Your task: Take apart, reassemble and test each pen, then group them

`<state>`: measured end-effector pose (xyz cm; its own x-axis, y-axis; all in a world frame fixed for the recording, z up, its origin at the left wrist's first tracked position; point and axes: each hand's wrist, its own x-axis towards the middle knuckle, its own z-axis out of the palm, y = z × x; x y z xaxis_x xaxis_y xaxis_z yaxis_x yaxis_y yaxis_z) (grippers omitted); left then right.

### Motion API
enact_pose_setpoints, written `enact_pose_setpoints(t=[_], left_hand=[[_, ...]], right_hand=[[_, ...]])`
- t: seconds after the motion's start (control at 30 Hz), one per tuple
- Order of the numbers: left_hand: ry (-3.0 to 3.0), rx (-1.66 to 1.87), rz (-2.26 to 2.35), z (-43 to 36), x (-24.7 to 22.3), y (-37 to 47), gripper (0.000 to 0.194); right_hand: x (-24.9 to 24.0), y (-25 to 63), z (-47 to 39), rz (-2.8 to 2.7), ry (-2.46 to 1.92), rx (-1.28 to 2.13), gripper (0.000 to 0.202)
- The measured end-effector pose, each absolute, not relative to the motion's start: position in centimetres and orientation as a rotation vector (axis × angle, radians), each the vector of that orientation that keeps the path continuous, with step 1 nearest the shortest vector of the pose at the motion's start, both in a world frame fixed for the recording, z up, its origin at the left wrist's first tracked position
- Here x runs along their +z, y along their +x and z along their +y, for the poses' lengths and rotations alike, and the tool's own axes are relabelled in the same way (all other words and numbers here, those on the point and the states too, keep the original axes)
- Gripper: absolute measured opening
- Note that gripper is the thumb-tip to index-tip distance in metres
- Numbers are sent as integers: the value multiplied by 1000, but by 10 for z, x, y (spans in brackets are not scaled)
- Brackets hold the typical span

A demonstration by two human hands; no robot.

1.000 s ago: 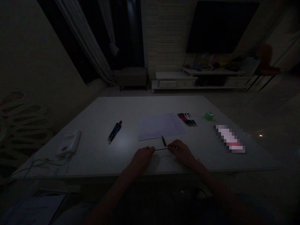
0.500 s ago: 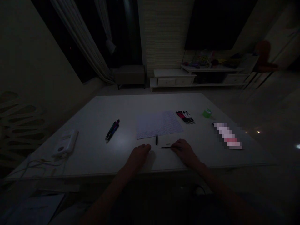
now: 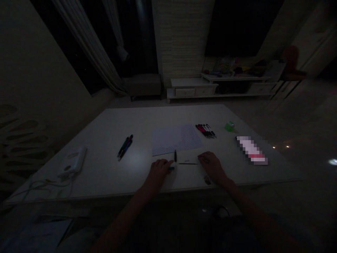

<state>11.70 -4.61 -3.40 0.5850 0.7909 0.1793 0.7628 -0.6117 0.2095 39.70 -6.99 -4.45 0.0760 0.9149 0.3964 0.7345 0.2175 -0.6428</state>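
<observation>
Drawn back since half a second ago, the right hand (image 3: 211, 164) has come off the thin dark rod (image 3: 187, 163), which now lies on the bench (image 3: 131, 119) between the two hands, and a dark green piece (image 3: 171, 168) has come into view at the left hand (image 3: 158, 172). Both forearms reach in from the near edge, the hands well apart and palms turned down. The left hand's fingers curve over the bench, thumb side toward the rod; whether they grip the green piece cannot be told. Right fingers are bunched, tips just beyond the rod's right end; whether they pinch anything is unclear. A dark pen barrel (image 3: 175, 155) lies just beyond the rod's left end, near the written paper (image 3: 168, 138).
</observation>
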Motion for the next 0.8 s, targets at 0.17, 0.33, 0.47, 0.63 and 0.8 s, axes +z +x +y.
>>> enact_pose_setpoints(t=[0.17,0.33,0.47,0.63,0.8], left_hand=[[2604,556,1545,-38,-28,73,33],[2646,607,1704,-33,-30,20,34],[2628,486,1880,-39,-35,4,38],[2584,451,1966,-46,-32,14,39],[2603,413,1998,-46,-31,17,38]], right_hand=[[-44,435,-68,-1682,-1728,30,31],[-54,462,-83,-1818,-2017,-217,48],[-65,467,-93,-1954,-2163,-241,49],[-64,464,-94,-1975,-2220,-241,50],[-61,463,-94,-1967,-2179,-225,47]])
